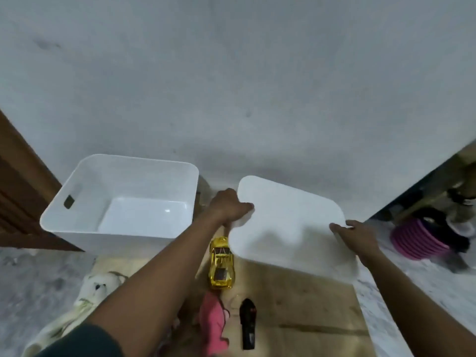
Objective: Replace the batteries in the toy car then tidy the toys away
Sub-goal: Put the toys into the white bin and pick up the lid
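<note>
A white flat lid [288, 222] is held up above the floor mat, tilted. My left hand [229, 207] grips its left edge and my right hand [355, 234] grips its right edge. To the left stands an open white storage box [77, 222], with nothing visible inside it. The shiny yellow toy car [221, 262] lies on the wooden mat [309, 318] below the lid's left corner. A black remote-like object [247, 323] lies nearer to me, beside a pink soft toy [212, 325]. A white teddy bear [96, 287] lies at the mat's left edge, partly under my left arm.
A plain white wall [231, 86] rises right behind the box. A brown wooden door [18, 189] is at the left. At the right, pink ringed items [417, 240] and dark clutter sit on the marbled floor [31, 279].
</note>
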Demonstrator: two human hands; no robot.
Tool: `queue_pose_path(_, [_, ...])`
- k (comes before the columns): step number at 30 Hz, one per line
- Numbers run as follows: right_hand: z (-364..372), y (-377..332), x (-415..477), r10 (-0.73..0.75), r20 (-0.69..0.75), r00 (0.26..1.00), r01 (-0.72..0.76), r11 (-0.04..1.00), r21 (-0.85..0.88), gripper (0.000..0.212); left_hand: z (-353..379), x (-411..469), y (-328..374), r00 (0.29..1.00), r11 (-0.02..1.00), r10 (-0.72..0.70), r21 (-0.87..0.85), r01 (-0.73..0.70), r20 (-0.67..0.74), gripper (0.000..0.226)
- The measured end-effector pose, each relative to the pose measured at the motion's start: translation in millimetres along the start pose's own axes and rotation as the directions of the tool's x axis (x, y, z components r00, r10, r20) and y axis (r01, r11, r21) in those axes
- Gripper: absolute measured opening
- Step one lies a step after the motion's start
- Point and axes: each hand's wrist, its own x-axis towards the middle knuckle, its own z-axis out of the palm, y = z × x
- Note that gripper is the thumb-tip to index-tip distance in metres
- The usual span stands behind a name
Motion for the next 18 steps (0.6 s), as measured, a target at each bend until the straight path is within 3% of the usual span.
queue_pose_path(3, [-14,46,16,0.054,-0.026,0.998,-0.055,0.997,-0.054,0.065,57,8,9,0.992,0.999,-0.051,-0.005,0.052,0.115,0.051])
queue_pose_path(7, [-13,92,31,0.143,0.006,0.990,-0.143,0.990,-0.022,0.069,118,15,8,0.970,0.988,-0.148,-0.013,0.153,0.192,0.065])
queue_pose_path(10, [-2,111,41,0.164,0.066,0.984,-0.163,0.987,-0.015,0.071,145,17,-1,0.952,0.974,-0.219,-0.005,0.225,0.214,0.066])
queue_pose_path(13, [10,121,50,0.176,0.117,0.977,-0.174,0.984,-0.025,0.065,166,22,-10,0.940,0.961,-0.266,-0.022,0.277,0.213,0.083])
queue_pose_path(18, [27,131,57,0.162,0.154,0.975,-0.155,0.986,-0.059,0.076,180,29,-11,0.920,0.933,-0.341,-0.051,0.357,0.194,0.094])
